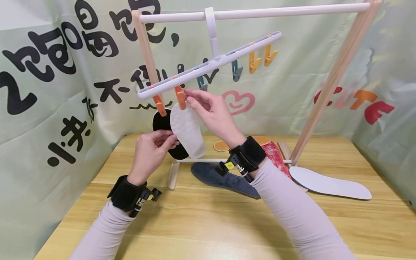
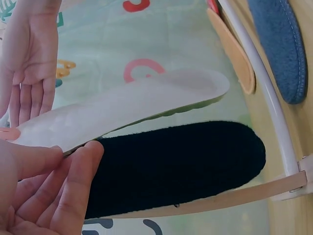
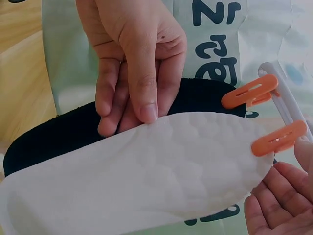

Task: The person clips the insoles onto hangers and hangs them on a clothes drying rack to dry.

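Observation:
A white insole hangs from an orange clip at the hanger's left part. My left hand pinches its left edge, thumb on the white face and fingers behind. Up at the clip, my right hand has thumb and index fingertips against the clip's upper end; its other fingers hang loosely below. Behind the white insole, a black insole hangs from a second orange clip, partly covered by the white one and my left fingers.
The white hanger tilts down to the left from the rack's top bar. Blue-grey clips and yellow clips dangle from it. On the table lie a dark blue insole, a white insole, a red one and an orange one.

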`<state>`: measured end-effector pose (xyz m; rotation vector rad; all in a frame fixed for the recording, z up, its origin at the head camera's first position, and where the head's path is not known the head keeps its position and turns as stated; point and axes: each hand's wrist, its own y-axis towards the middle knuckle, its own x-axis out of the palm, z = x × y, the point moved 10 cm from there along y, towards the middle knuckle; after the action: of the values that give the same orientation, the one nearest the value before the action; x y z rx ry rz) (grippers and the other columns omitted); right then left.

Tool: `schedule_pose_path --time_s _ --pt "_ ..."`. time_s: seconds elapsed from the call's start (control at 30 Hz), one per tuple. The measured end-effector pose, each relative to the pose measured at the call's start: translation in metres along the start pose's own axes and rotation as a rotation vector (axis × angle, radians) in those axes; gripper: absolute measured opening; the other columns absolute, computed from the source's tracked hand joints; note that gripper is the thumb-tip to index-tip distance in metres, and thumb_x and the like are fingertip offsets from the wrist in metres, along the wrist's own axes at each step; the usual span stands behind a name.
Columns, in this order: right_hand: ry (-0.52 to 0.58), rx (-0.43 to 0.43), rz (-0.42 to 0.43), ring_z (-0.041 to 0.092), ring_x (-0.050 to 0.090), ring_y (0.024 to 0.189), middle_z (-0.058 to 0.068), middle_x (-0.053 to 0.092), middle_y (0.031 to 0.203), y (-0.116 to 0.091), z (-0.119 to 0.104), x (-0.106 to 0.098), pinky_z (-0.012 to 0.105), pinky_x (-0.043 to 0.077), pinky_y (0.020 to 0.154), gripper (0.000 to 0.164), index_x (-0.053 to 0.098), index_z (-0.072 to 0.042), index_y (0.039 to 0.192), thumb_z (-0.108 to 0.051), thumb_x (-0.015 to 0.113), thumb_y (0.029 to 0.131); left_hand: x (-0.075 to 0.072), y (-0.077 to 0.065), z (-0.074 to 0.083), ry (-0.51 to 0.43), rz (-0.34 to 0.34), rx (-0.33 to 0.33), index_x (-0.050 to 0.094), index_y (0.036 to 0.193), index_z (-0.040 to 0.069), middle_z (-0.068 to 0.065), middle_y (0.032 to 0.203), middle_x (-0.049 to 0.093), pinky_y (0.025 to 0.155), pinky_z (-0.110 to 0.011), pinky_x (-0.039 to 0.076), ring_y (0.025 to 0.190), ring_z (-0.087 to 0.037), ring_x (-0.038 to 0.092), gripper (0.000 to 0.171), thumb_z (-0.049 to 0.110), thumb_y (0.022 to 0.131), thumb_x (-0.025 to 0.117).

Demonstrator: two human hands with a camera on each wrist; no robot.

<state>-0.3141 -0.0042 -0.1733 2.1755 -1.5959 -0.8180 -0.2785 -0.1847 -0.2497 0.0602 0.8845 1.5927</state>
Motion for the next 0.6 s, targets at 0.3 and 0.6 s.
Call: schedule_pose_path --time_s 0.3,0.6 --pt "-0.042 0.003 -0.005 0.021 0.071 0.131 0.013 0.072 0.142 -0.008 0.007 -0.007 0.033 0.054 0.113 0.038 0.066 -0.003 0.144 -0.019 0.064 0.11 -0.008 0.001 -0.004 0.021 0.025 -0.005 0.079 0.098 0.002 -0.015 0.087 0.082 0.065 -0.016 0.059 0.071 -0.012 0.078 0.013 0.015 0.1 0.078" --pt "-0.087 0.028 0.002 0.021 0.07 0.131 0.01 0.073 0.14 -0.014 0.016 -0.015 0.034 0.055 0.112 0.037 0.069 -0.005 0.141 -0.023 0.066 0.109 -0.009 -0.001 -0.006 0.039 0.012 -0.037 0.078 0.093 0.004 -0.01 0.079 0.079 0.059 -0.022 0.06 0.064 -0.014 0.076 0.02 0.023 0.1 0.078"
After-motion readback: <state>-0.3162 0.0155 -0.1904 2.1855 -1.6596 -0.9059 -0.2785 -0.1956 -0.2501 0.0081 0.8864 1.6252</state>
